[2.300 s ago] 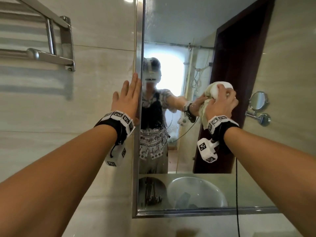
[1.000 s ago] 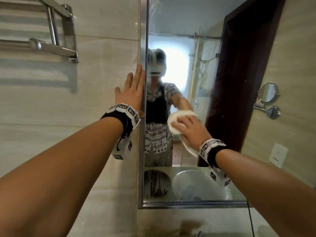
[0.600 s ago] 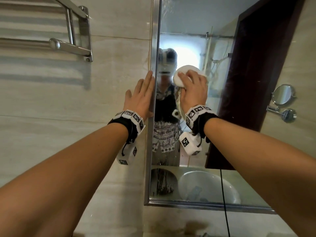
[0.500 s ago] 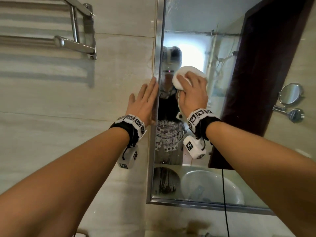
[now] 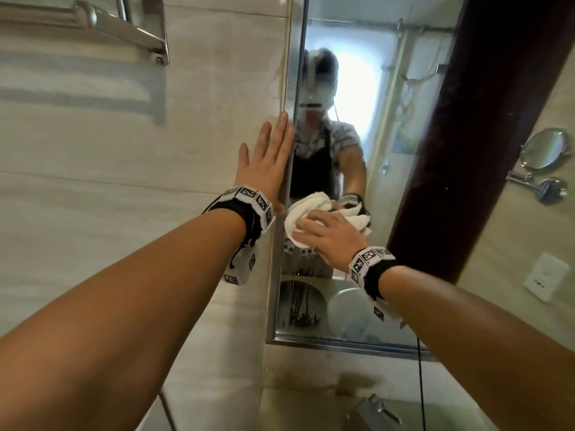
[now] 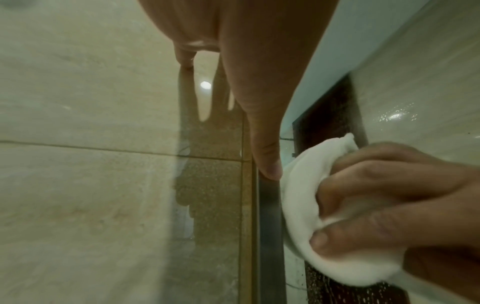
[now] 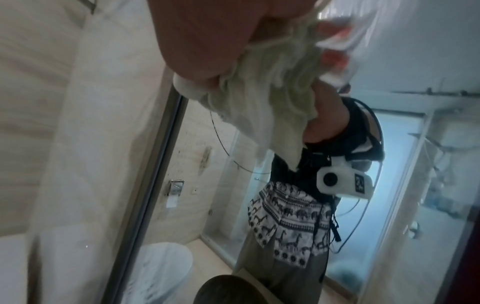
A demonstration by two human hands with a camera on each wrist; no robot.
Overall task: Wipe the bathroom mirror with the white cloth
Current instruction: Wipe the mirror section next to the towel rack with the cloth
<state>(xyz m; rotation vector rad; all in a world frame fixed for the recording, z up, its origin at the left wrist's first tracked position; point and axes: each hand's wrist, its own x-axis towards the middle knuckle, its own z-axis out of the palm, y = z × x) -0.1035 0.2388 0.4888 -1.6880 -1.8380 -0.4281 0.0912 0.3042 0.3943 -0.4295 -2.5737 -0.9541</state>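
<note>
The framed mirror (image 5: 382,126) hangs on the tiled wall, its metal left edge (image 6: 270,226) running top to bottom. My right hand (image 5: 323,234) grips the bunched white cloth (image 5: 298,219) and presses it on the glass low down, right by the left frame. In the left wrist view the cloth (image 6: 301,205) sits under curled fingers (image 6: 384,205); in the right wrist view a loose end of the cloth (image 7: 267,98) hangs below the palm. My left hand (image 5: 267,163) lies flat with straight fingers on the tile, its fingertip (image 6: 270,166) at the frame.
A chrome towel rail (image 5: 124,29) is fixed high on the left wall. The mirror reflects a person, a dark door frame (image 5: 473,126), a small round mirror (image 5: 544,150), a wall socket (image 5: 544,275) and the basin (image 5: 351,312). A tap (image 5: 373,412) shows at the bottom edge.
My right hand has swept the cloth down from head height to low on the glass, still by the left frame. The left hand stays flat on the wall.
</note>
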